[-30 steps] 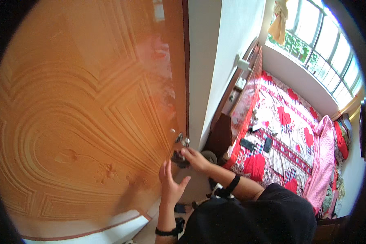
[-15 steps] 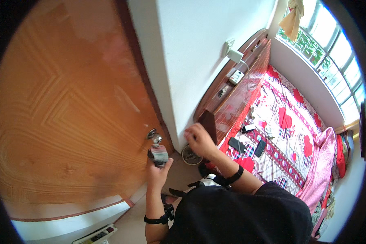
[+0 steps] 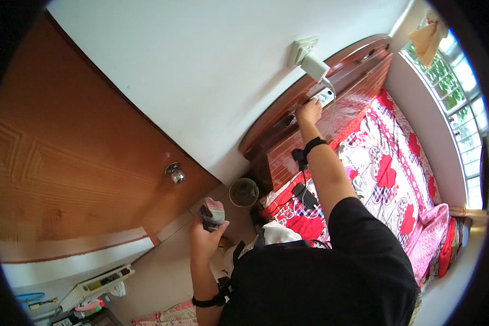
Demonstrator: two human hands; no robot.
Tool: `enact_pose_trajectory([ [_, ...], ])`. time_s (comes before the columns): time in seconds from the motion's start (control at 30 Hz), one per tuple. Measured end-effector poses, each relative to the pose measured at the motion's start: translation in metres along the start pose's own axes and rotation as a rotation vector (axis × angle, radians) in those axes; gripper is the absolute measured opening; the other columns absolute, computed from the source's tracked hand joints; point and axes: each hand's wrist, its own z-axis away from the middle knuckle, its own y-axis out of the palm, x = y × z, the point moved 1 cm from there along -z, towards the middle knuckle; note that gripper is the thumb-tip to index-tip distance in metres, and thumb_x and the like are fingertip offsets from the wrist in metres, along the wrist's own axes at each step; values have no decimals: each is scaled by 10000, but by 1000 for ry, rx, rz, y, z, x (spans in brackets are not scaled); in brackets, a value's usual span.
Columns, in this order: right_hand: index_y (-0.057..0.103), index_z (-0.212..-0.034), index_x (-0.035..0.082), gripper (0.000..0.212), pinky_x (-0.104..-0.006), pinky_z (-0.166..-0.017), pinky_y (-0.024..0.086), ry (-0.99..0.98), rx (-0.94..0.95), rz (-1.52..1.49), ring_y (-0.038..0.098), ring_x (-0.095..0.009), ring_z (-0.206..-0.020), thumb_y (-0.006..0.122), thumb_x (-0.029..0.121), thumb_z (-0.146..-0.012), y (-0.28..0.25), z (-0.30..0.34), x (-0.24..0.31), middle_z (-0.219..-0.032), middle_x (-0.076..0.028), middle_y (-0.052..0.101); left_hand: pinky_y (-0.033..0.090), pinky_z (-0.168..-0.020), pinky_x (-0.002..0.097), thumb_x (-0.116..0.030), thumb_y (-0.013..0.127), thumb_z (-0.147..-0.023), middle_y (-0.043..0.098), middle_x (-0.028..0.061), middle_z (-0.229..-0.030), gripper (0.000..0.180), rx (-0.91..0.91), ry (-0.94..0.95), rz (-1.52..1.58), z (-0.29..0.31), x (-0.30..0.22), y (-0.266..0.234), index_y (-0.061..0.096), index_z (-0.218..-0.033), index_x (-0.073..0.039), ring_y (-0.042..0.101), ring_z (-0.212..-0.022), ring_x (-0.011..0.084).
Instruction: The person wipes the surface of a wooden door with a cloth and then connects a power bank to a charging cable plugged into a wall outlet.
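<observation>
My left hand [image 3: 204, 236] is closed around a bundled striped cloth [image 3: 213, 211], grey, white and reddish, that looks like a rolled sock. It is held up in front of my body, below and right of the round metal door knob [image 3: 175, 174]. My right arm is stretched out over the bed, and my right hand [image 3: 308, 112] is at the headboard [image 3: 290, 103]. Its bent fingers meet the near end of a small white power strip [image 3: 325, 96] lying on the headboard ledge. The fingertips are partly hidden. Black bands circle both forearms.
A brown door [image 3: 87, 163] fills the left. A round bin [image 3: 244, 192] stands by the wall corner. A white plug adapter [image 3: 314, 66] sticks out of the wall. On the flowered bedsheet [image 3: 383, 168] lie a black phone [image 3: 305, 195] and cables. Shelving with items [image 3: 100, 282] is at lower left.
My right hand has moved from near the bin up to the power strip on the headboard. My left hand still holds the striped cloth, now farther from the door knob. The view has turned right.
</observation>
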Motion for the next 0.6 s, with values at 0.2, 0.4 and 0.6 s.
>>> enact_pose_trajectory([
  [0.2,379,-1467,64,568,-473,-1178,233,40,223,6,251,-312,-1482,515,209,-935,22,-17,-22,-1586,-151,308,470,-962,363,-131,821,-760,649,131,-1188,597,8,-70,0,-3,-18,12,556,-1278,6,622,-1088,234],
  [0.4,298,-1528,108,728,-518,-1178,209,-112,242,94,233,-322,-1489,576,241,-868,12,-3,-35,-1593,-147,294,497,-917,402,-153,836,-726,645,196,-1176,600,109,0,-68,-33,-27,41,575,-1247,-13,637,-1082,348],
  [0.6,417,-1398,69,630,-537,-1111,274,-191,305,81,387,-325,-1352,616,287,-842,7,1,-44,-1426,-139,432,495,-932,387,-137,822,-733,667,208,-1162,628,301,162,-48,-89,-49,119,559,-1285,7,648,-1090,332],
])
